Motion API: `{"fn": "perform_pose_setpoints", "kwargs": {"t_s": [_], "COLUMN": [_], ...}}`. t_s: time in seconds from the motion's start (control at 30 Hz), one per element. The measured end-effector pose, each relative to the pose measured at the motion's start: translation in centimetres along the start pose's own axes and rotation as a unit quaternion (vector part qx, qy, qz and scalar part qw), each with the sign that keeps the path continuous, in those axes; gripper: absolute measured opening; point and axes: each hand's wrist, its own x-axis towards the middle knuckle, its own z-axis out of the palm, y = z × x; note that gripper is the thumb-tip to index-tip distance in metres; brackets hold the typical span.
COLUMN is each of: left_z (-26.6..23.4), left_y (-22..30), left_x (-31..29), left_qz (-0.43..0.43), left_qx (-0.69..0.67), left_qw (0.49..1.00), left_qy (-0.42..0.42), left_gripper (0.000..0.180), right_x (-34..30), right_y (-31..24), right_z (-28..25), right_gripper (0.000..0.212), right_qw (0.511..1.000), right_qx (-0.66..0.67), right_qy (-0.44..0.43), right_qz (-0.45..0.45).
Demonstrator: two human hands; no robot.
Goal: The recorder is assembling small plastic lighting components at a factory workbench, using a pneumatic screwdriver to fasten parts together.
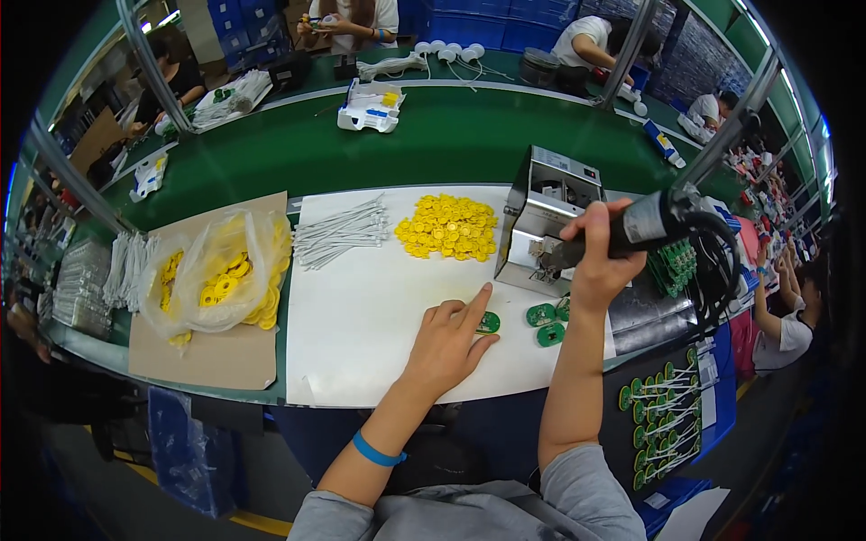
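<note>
Swinging the black tool (644,222) the right hand (599,268) grips could jolt the green board (490,323) by the outspread left hand (442,343).

green board (490,322) partly covered, tool (642,222) tip unclear

No word or number can be read clearly. On the black tool (669,215) there is a grey label (643,219). The metal machine (519,212) has small marks (566,163) on its top edge. All this print is too small and blurred for reading.
</note>
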Motion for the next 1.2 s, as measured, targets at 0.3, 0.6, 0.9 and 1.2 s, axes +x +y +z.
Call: {"fn": "perform_pose_setpoints", "kwargs": {"t_s": [0.3,0.6,0.9,1.2], "left_z": [0.4,0.1,-0.3,-2.0], "left_y": [-0.7,-2.2,-3.7,-4.4], "left_x": [-0.2,-0.6,-1.3,-1.6], "left_qz": [-0.003,-0.040,-0.070,-0.072], "left_qx": [-0.041,-0.107,-0.127,-0.130], "left_qw": [0.999,0.993,0.989,0.989], "left_qy": [0.024,0.037,0.026,0.028], "left_gripper": [0.088,0.096,0.101,0.101], "right_x": [0.6,-3.5,-10.7,-11.9], "right_y": [1.1,-0.7,1.8,2.6], "right_z": [0.1,1.3,3.9,5.9], "right_gripper": [0.027,0.035,0.047,0.044], "right_qw": [0.997,0.988,0.982,0.979], "right_qx": [-0.042,-0.054,0.073,0.056], "right_qy": [-0.032,-0.088,-0.115,-0.125], "right_qz": [0.052,0.116,0.134,0.150]}}
